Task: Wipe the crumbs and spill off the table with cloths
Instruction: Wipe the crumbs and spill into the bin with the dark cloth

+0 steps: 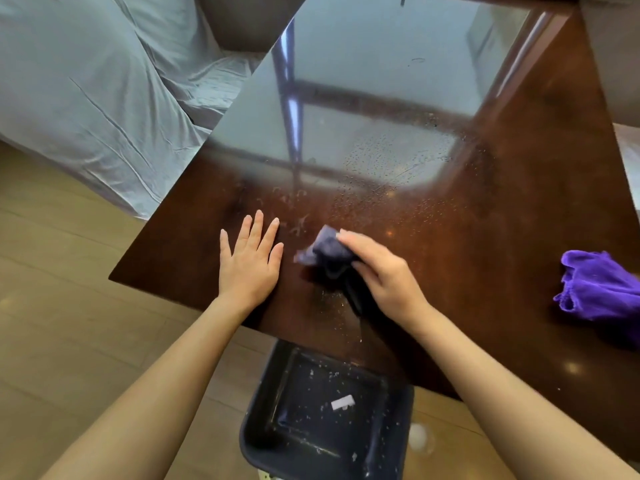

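The dark brown glossy table (pixel 519 237) carries water droplets (pixel 391 168) across its middle and pale crumbs (pixel 291 209) nearer. A left hand (pixel 251 261) lies flat near the near edge; just right of it a right hand (pixel 381 271) presses a dark blue cloth (pixel 327 252). A purple cloth (pixel 599 289) lies crumpled at the right edge.

Pale wood-plank floor (pixel 69 341) from seven to nine o'clock; furniture under a creased light-blue sheet (pixel 86 98) at ten to eleven o'clock; glossy dark-brown worktop (pixel 519 237) mirroring a bright window at twelve o'clock; dark bin (pixel 263 427) on the floor at six o'clock
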